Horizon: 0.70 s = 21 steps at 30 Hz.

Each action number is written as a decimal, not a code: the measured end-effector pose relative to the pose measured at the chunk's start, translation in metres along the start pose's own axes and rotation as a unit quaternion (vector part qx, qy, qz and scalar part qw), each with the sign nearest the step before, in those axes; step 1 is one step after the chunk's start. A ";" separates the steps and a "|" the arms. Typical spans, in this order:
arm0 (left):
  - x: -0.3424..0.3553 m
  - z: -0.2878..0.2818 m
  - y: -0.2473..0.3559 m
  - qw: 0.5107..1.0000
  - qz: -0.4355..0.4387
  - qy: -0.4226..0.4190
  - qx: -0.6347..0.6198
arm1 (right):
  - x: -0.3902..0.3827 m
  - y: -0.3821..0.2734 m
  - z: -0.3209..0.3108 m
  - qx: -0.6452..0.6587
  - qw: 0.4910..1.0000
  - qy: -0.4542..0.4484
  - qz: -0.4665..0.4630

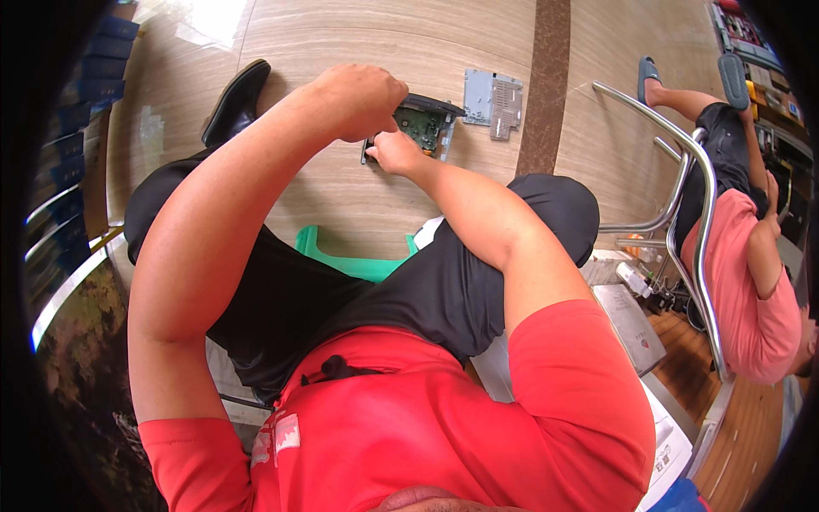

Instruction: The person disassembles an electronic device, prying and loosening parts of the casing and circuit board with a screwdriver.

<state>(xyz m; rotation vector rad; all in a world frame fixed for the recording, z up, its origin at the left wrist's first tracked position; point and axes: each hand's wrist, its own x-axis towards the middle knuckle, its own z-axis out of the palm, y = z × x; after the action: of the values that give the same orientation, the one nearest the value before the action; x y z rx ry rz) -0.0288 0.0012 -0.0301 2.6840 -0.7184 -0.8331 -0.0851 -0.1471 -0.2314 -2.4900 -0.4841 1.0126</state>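
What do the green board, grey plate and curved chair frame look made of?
Green board: likely fibreglass laminate, judging by its colour and small mounted parts; finish unclear. Grey plate: possibly thin matte metal, from its flat sheet with cut-outs; plastic possible. Chair frame: probably polished metal tubing, given its bright highlights.

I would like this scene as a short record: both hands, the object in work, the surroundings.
left hand: curled, at the far left corner of the opened device; whether it grips anything is hidden
right hand: fingers at the device's near left edge; exact grip unclear
opened device: dark edge, green circuit board showing
right of device: flat grey panel on the floor
nearer the body: green plastic item, partly hidden
far right: another person in a pink shirt
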 end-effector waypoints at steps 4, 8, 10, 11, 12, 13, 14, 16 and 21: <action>-0.001 -0.012 0.008 0.998 -0.015 -0.057 -0.004 | 0.002 0.003 0.003 -0.040 0.999 -0.023 -0.005; -0.001 -0.011 0.008 0.998 -0.012 -0.057 -0.005 | 0.006 0.006 0.009 -0.071 0.997 -0.020 -0.001; -0.001 -0.012 0.008 0.998 -0.013 -0.054 -0.006 | 0.007 0.009 0.012 -0.060 0.997 -0.004 -0.058; -0.001 -0.012 0.008 0.998 -0.012 -0.054 -0.006 | 0.008 0.012 0.013 -0.061 0.997 -0.004 -0.057; 0.000 -0.012 0.008 0.999 -0.007 -0.052 -0.004 | 0.008 0.015 0.014 -0.050 0.993 -0.004 -0.104; -0.001 -0.012 0.008 0.999 -0.004 -0.050 -0.002 | 0.009 0.015 0.014 -0.040 0.988 -0.006 -0.152; -0.001 -0.011 0.007 0.999 -0.004 -0.049 -0.003 | 0.009 0.015 0.015 -0.040 0.987 -0.006 -0.152; -0.001 -0.011 0.007 0.999 -0.009 -0.050 0.001 | 0.007 0.014 0.016 -0.005 0.988 -0.005 -0.153; -0.002 -0.013 0.008 0.999 -0.013 -0.048 0.000 | 0.008 0.015 0.015 0.029 0.994 -0.010 -0.107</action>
<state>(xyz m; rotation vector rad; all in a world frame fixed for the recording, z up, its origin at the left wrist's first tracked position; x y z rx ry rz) -0.0256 -0.0033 -0.0160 2.6736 -0.7068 -0.9741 -0.0880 -0.1525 -0.2531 -2.3200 -0.6995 0.9523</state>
